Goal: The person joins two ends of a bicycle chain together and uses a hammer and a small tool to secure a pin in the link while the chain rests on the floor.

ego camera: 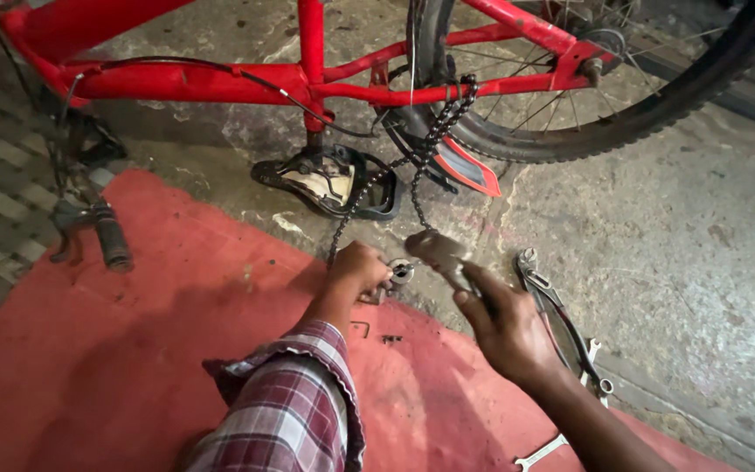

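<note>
My left hand point(358, 273) has fingers curled tight, pinching the chain point(419, 166) end against a small metal piece point(401, 272) on the floor w/ the red mat's point(133, 350) edge beside it. Chain looks heavy, floppy, prob greasy; I'd grip near the links' end. Right hand point(504, 328) wraps a blurred tool point(441, 254); can't tell which kind. 1 pair of pliers point(552, 310) lies beside.

Black chain point(421, 166) hangs slack from red frame to floor; blurred hammer point(441, 256) tilted above it.

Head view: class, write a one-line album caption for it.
Beside an upturned red bike, the left hand steadies the chain while the right hand swings a hammer.
</note>
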